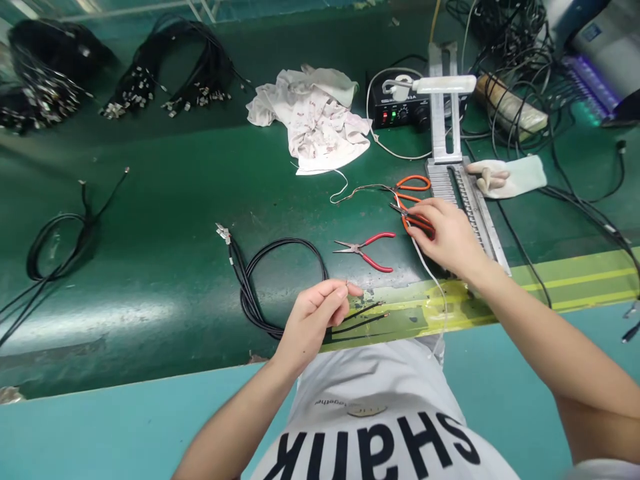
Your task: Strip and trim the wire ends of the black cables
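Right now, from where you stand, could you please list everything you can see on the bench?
bench: 1, green, under everything
cable bundles: several, black, far left
cable coils: 2, black, left and centre
cloth: 1, white, far centre
control box: 1, black, far right of cloth
stand: 1, silver and white, beside box
rack: 1, silver, below stand
glove: 1, white, right of rack
pliers: 1, red, centre
scissors: 1, orange, at right hand
left hand: bare, above near cable ends
right hand: bare, by rack

Your head camera looks out from above your chest, facing forward and down across the green workbench point(150, 167). Your white T-shirt point(370, 407) fills the bottom edge, with your left hand point(315, 323) and right hand point(445, 237) close below the lens.
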Motion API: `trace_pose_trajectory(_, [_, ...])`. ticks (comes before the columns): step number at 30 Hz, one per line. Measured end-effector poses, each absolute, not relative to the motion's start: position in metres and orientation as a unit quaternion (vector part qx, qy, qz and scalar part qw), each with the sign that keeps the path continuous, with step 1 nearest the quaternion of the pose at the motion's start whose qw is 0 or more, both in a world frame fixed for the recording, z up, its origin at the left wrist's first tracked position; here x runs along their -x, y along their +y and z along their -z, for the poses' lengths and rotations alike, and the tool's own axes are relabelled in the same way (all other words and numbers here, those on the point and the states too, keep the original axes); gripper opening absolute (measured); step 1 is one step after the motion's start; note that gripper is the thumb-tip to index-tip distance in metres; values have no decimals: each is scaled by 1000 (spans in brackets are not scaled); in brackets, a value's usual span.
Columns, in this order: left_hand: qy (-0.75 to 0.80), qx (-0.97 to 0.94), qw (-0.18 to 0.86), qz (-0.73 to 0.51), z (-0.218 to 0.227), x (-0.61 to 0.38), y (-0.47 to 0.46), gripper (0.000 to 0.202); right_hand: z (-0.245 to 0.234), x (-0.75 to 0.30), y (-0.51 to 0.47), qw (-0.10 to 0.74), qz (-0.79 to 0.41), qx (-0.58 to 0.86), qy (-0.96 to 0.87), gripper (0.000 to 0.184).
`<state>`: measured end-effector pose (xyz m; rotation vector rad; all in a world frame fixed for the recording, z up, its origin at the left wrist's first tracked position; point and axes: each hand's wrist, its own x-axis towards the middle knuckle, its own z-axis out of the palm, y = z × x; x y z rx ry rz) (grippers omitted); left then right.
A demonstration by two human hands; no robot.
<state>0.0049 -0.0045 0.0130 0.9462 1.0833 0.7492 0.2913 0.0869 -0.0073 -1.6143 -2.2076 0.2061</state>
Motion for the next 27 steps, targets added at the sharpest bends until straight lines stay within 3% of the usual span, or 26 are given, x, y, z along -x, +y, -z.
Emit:
trace_pose_trajectory(7, [467, -370, 714, -366, -15, -9, -3, 19, 8, -303, 92, 78, 1, 632, -771, 37])
trace_pose_trajectory(11, [447, -351, 720, -398, -17, -6, -5, 17, -4, -297, 88, 63, 2, 645, -762, 32])
trace_pose_trajectory(13, [442, -338, 720, -415, -16, -4, -6, 18, -12, -293, 81, 103, -46, 634, -765, 32])
trace_pose_trajectory(16, [440, -332, 714, -432, -14, -2, -6, 18, -24, -280, 60, 189, -231, 584, -755, 20])
trace_pose_trajectory(18, [439, -335, 711, -435, -12, -2, -6, 18, -31, -266, 43, 188, -397, 542, -716, 16])
trace_pose_trajectory(20, [441, -340, 706, -438, -11, -1, -6, 20, -36, -250, 28, 152, -482, 494, -707, 16])
trace_pose_trajectory(27, [467, -338, 680, -452, -14, -1, -10, 24, -37, -219, 12, 54, -417, 473, -774, 45])
